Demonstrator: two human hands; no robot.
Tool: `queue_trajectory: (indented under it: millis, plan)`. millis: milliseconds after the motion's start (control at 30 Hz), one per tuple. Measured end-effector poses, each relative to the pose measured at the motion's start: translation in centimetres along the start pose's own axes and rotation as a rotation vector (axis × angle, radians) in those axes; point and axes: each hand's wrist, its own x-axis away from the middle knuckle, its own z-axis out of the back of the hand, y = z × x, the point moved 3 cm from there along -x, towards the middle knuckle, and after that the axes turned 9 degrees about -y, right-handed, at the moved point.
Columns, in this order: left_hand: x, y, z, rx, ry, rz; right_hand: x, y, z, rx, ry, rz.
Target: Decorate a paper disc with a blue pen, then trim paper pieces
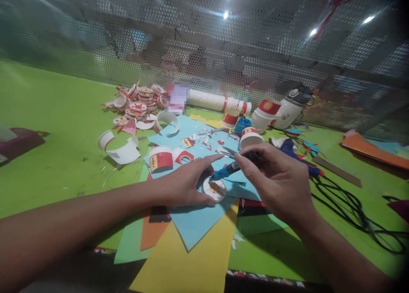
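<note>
1. Paper disc (214, 189): a small round cut-off cup base. It lies on the blue sheet (194, 225) mid-tabletop, nearer the near edge.
2. We judge it very light, thin and easy to crease or slide. Best held by the rim, fingers off the centre where a brownish patch sits.
3. Left hand (185, 184): fingers loosely spread, index pointing out, touching the disc's left rim and steadying it flat.
4. Right hand (277, 180): pinches the blue glue gun (225, 171) between thumb and fingers, nozzle just over the disc. We'd guess the tip is hot.
5. Around it: yellow sheet (191, 263) at the near edge and a cut cup (159, 158) behind the left hand.
6. Further out: a disc pile (137, 103) toward the far edge and a black cord (351, 208) on the right of the green tabletop (57, 156).
</note>
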Motion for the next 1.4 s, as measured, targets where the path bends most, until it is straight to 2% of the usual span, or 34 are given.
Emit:
queue_trajectory:
  millis: [667, 1200, 1400]
  plan:
    - [-0.06, 0.56, 0.2, 0.003, 0.001, -0.078, -0.06, 0.0, -0.35, 0.043, -0.016, 0.012]
    - [-0.1, 0.51, 0.2, -0.001, 0.001, -0.074, -0.05, -0.55, -0.25, 0.099, -0.02, 0.059]
    - [-0.08, 0.29, 0.12, -0.003, 0.0, -0.036, -0.06, -0.54, 0.15, 0.079, 0.025, 0.032]
